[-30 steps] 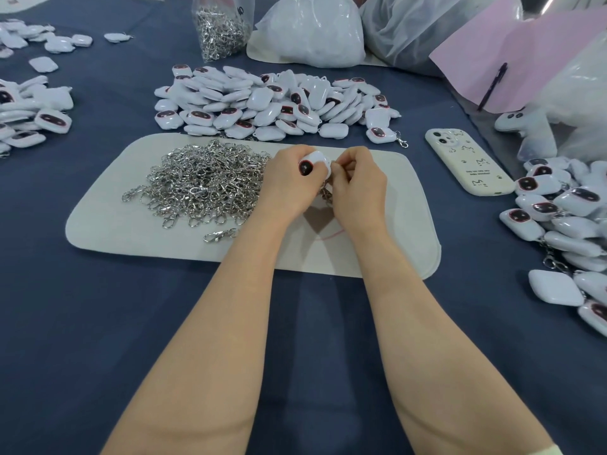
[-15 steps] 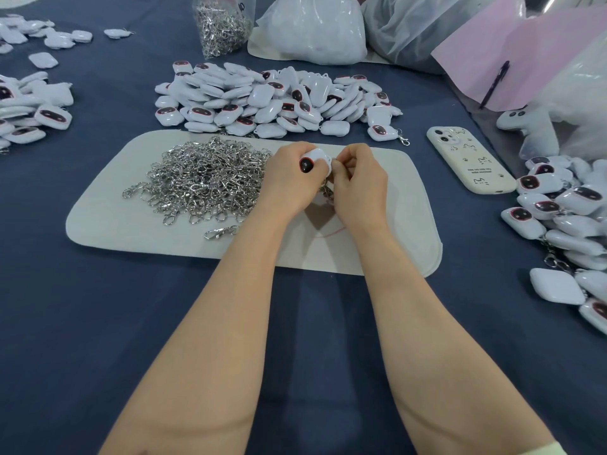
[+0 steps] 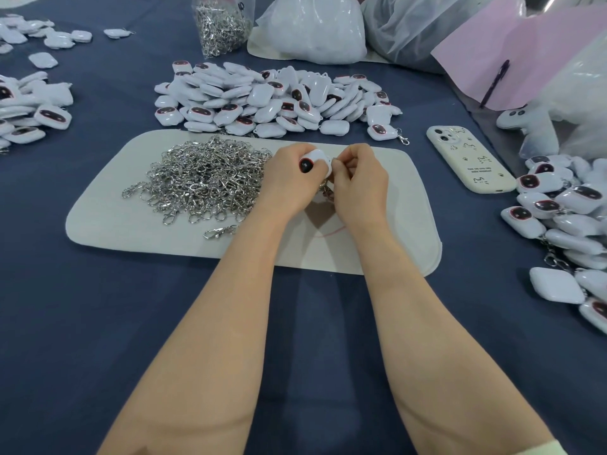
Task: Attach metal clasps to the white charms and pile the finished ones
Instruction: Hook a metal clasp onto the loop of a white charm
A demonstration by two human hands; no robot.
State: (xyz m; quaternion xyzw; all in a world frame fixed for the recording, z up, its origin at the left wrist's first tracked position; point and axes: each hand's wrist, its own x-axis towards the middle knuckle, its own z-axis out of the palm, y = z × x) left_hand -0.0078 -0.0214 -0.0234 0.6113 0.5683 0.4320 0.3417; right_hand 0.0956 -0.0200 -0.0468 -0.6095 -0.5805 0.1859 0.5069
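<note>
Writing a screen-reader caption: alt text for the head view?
Over a cream mat, the left hand grips a white charm while the right hand pinches a metal clasp against it. Loose clasps are heaped on the mat; charm piles lie around it.

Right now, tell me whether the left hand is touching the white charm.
Touching. Head view shows the left hand gripping the white charm between its curled fingers.

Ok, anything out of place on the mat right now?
One stray clasp lies on the mat toward its near edge, apart from the clasp heap. A thin red strand also lies there. Nothing else.
</note>
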